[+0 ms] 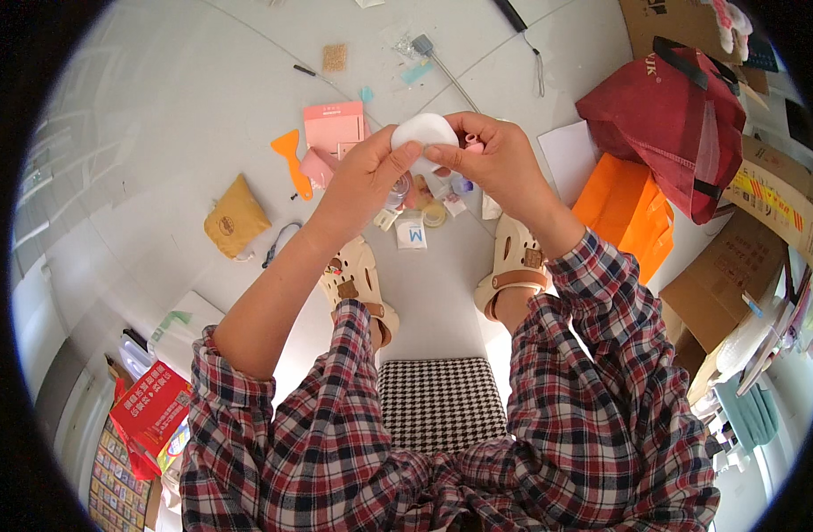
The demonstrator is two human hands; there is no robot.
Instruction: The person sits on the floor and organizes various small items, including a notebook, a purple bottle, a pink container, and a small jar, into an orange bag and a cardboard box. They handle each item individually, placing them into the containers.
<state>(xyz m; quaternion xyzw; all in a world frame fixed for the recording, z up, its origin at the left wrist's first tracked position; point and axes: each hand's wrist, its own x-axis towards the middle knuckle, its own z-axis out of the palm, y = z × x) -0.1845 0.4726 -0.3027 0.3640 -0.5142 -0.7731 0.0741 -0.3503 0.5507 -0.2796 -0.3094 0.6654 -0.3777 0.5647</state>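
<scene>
A flat white object with rounded edges (425, 131), its kind unclear, is held up between my two hands. My left hand (369, 174) grips its left edge, with the thumb on its near side. Closed on its right edge is my right hand (500, 160), the thumb bent against it. Beneath them on the floor lie a pink box (334, 122), a clear roll of tape (434, 214), a small white packet with a blue mark (412, 234) and several small items, partly hidden by my hands. Left of these rests an orange scraper (290, 162).
A yellow pouch (237, 217) lies at the left. On the right stand a dark red bag (662, 124), an orange paper bag (621, 208) and cardboard boxes (724, 282). A long-handled grey tool (444, 66) lies farther off. My cream clogs (358, 275) flank a checked stool seat (442, 403).
</scene>
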